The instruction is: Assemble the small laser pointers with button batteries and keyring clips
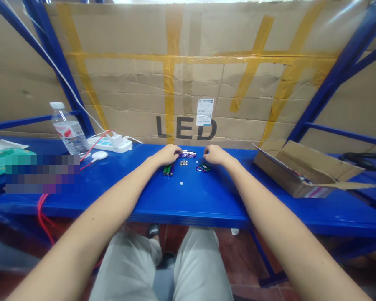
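Pieces (190, 154), purple and silver, on blue table (191, 202) at curled left hand (170, 154); clips (203, 168) near curled right hand (214, 154); too small to tell whether either pinches anything; laying-out in groups seems the step, next move calling for light fingertip precision.

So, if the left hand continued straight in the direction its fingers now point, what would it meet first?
Most likely the small silver and purple pieces, which lie right in front of the left hand. It may already touch them; the depth there is too unclear to say.
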The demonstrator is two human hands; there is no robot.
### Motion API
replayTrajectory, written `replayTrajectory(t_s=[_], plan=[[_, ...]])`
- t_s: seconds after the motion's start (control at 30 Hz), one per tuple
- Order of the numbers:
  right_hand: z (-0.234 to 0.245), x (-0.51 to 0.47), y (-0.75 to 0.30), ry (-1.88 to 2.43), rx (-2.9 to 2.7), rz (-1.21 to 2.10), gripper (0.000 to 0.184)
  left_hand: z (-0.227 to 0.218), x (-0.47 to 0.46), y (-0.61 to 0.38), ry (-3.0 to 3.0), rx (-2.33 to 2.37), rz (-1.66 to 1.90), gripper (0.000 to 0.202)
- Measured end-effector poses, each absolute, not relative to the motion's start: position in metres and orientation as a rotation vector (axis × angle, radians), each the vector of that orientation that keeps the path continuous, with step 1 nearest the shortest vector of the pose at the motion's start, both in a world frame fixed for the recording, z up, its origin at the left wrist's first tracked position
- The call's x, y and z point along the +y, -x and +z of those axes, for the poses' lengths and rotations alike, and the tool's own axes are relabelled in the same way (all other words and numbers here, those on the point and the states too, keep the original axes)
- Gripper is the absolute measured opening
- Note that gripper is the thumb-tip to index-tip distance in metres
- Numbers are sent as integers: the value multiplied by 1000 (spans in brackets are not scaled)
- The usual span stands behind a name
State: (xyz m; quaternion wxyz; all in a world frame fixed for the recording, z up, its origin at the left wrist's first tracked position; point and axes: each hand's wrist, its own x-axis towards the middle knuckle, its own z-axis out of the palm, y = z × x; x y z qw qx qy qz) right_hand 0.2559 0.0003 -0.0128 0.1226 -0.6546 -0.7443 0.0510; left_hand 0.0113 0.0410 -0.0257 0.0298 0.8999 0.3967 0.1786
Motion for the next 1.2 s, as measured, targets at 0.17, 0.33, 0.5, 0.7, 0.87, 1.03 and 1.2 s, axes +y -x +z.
replayTrajectory(t_s=[0.17, 0.33, 0.5, 0.7, 0.87, 1.03, 1.2], plan=[[-9, -6, -246, 1840, -2133, 159, 22, -25, 45, -15, -2682, 1316, 485, 24], [-6, -11, -237, 1666, -2073, 241, 21, -22, 43, -17, -2680, 1293, 530, 16], [-3, -14, -235, 1282, -1853, 744, 31, -15, 27, -24, -2608, 1014, 899, 17], [-1, -21, -240, 1037, -1783, 1285, 12, -11, 4, -37, -2485, 812, 996, 20], [-1, -23, -240, 1019, -1722, 1389, 20, -9, -4, -40, -2534, 865, 955, 18], [0, -26, -238, 1107, -1686, 1456, 23, -13, -2, -41, -2576, 917, 919, 17], [4, -31, -237, 1126, -1720, 1526, 16, -16, -1, -44, -2651, 988, 847, 18]])
